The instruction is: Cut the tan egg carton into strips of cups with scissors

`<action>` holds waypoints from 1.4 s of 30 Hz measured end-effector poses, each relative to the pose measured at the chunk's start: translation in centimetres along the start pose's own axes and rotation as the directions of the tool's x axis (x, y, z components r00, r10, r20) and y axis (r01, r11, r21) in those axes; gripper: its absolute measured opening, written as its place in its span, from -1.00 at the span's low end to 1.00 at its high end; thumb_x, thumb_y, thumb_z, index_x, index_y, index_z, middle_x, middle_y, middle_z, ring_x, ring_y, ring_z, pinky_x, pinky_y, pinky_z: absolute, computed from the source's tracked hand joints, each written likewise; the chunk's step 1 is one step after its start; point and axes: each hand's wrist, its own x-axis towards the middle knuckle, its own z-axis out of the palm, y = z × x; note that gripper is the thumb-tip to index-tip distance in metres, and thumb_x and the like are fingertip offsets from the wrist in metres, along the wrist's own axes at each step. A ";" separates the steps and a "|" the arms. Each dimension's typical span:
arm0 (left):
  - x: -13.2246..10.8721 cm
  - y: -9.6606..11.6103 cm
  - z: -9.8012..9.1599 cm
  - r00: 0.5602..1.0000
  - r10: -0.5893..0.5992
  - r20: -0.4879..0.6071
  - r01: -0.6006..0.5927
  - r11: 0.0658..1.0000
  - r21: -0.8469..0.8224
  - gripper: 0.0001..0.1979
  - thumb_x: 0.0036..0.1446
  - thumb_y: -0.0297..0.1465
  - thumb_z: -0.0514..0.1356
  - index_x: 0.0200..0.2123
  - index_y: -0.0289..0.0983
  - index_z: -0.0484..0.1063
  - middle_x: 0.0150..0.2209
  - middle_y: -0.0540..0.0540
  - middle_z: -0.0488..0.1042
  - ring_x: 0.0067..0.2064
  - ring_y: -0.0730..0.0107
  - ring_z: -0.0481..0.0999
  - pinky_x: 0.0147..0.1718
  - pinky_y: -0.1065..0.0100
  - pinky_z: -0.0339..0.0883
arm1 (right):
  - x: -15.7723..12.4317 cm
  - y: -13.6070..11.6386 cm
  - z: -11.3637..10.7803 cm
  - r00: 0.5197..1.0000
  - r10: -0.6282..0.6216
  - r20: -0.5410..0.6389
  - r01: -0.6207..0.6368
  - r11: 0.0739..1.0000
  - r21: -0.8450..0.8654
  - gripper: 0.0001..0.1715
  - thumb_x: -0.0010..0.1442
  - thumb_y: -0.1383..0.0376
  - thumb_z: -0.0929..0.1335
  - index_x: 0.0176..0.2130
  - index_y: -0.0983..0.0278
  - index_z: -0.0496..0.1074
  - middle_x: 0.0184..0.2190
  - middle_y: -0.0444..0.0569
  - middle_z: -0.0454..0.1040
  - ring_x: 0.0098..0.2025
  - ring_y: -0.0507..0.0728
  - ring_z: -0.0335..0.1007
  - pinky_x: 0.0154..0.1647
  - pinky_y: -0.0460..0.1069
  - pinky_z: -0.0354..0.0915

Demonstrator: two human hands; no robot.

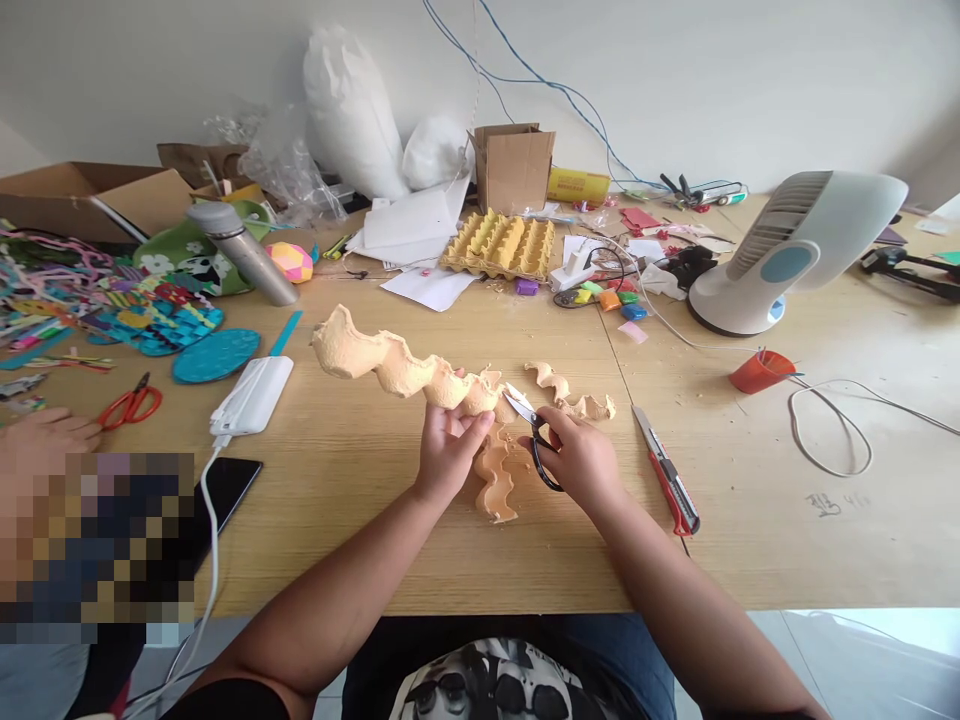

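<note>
My left hand is closed around a long wavy strip of tan egg carton, which stretches up and to the left above the wooden table. My right hand grips black-handled scissors, their open blades at the strip's right end beside my left thumb. Another part of the carton hangs down between my hands. A cut-off wavy piece lies on the table just behind my right hand.
A red utility knife lies right of my right hand. A whole egg tray, a white fan, an orange cup, a power bank, a phone and red scissors surround me. Another person's hand rests at the left.
</note>
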 end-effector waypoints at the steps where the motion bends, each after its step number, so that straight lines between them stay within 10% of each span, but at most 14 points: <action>1: 0.0 -0.1 0.0 1.000 0.001 -0.001 -0.001 1.000 -0.001 -0.35 0.19 -0.19 0.47 0.29 -0.09 0.37 0.17 -0.21 0.60 0.15 0.12 0.64 0.11 0.20 0.54 | 0.0 0.0 0.0 1.000 0.000 0.007 0.000 1.000 -0.002 -0.62 0.43 -0.07 0.35 -0.09 0.17 0.51 -0.49 -0.13 0.49 -0.50 0.09 0.31 -0.45 -0.06 0.00; 23: 0.6 0.4 -0.3 0.999 -0.022 -0.038 0.021 0.999 -0.031 -0.44 0.20 -0.15 0.44 0.21 -0.09 0.40 0.20 -0.17 0.57 0.27 0.10 0.55 0.23 0.13 0.44 | -0.3 -0.2 -0.3 0.999 -0.015 0.032 0.016 1.000 -0.025 -0.63 0.43 -0.07 0.37 -0.14 0.16 0.53 -0.53 -0.11 0.49 -0.50 0.12 0.35 -0.45 -0.05 0.00; 31: 1.3 0.5 -0.8 0.993 -0.121 -0.016 0.119 0.989 -0.090 -0.58 0.25 -0.17 0.35 0.14 -0.05 0.43 0.17 -0.10 0.56 0.19 0.13 0.58 0.04 0.17 0.55 | 0.4 0.2 -0.4 0.989 0.130 0.069 -0.144 0.954 0.263 -0.64 0.34 -0.02 0.40 -0.07 0.18 0.47 -0.48 -0.15 0.46 -0.44 0.13 0.37 -0.39 -0.05 0.17; 42: 1.1 1.0 -0.1 0.976 -0.206 0.071 0.215 0.966 -0.146 -0.56 0.22 -0.11 0.36 0.09 -0.16 0.50 0.06 -0.13 0.64 0.08 0.13 0.63 -0.02 0.21 0.54 | 0.3 -0.4 -0.8 0.988 -0.070 0.141 0.017 0.937 0.350 -0.71 0.31 0.10 0.40 -0.06 0.20 0.45 -0.45 -0.19 0.40 -0.42 0.07 0.31 -0.36 -0.05 0.16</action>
